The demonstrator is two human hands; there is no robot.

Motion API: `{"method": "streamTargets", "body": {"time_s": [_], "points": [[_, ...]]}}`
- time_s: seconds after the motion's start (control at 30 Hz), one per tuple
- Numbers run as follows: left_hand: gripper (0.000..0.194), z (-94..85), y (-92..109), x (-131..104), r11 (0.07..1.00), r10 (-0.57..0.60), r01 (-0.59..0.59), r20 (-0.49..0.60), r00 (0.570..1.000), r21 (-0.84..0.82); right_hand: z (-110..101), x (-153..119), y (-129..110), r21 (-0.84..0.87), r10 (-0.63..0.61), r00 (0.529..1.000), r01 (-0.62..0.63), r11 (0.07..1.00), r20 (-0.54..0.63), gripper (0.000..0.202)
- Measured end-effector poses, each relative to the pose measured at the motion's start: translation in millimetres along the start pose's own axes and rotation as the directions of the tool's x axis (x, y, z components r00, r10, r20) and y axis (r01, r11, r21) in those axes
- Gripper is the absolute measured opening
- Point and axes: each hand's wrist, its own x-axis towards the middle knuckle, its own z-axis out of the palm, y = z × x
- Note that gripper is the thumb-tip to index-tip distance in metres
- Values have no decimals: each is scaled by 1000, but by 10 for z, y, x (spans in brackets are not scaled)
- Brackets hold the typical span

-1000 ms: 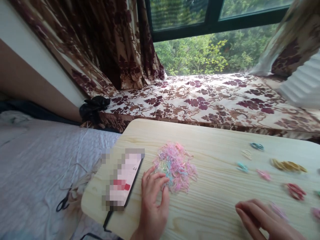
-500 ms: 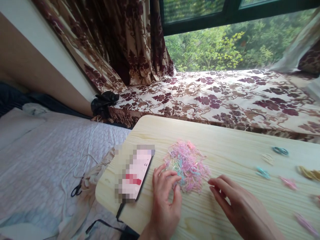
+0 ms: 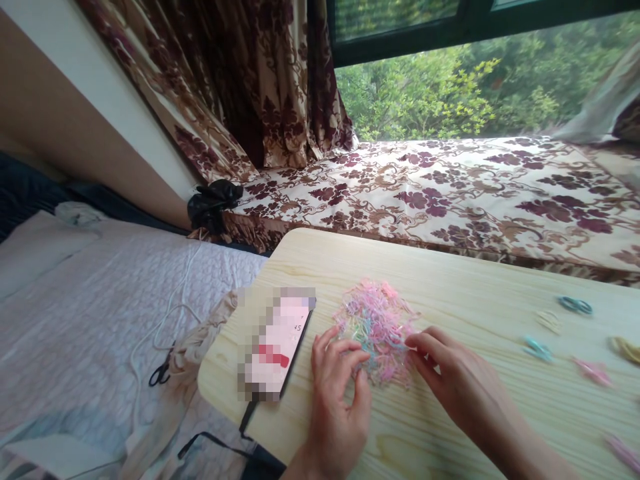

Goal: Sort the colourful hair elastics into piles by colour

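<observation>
A loose heap of thin pastel bands (image 3: 377, 320), mostly pink and lilac with some mint and blue, lies on the wooden table. My left hand (image 3: 340, 393) rests at the heap's near left side, fingers bent and apart, their tips at its edge. At the heap's right edge, my right hand (image 3: 445, 367) has thumb and forefinger brought together in a pinch; what is between the tips is too small to make out. To the right lie small separate bunches: a cream one (image 3: 549, 321), a light blue one (image 3: 538, 349), a pink one (image 3: 593, 371) and a dark teal one (image 3: 575, 305).
A phone (image 3: 280, 350), partly blurred out, lies left of the heap, with a black strap (image 3: 215, 439) nearby. More bunches, one mustard (image 3: 625, 349) and one lilac (image 3: 623, 453), sit at the right edge. Beyond the table (image 3: 320, 250) are a floral window seat (image 3: 450, 187) and a bed (image 3: 125, 280).
My right hand has moved left, from just beside the heap to its right edge, fingertips now touching it. My left hand has stayed by the heap. The view has shifted slightly.
</observation>
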Motion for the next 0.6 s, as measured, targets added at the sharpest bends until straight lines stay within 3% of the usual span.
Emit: {"method": "streamTargets", "body": {"time_s": [0.33,0.6], "points": [[33,11,-12,2,1000,-1,1,9,1000,-16,11,39,-23,-11,-30,999,30,999,19,30],[33,-12,9,20,1000,-4,4,16,1000,-11,-32,42,-20,-15,-59,997,58,998,-48,30]]}}
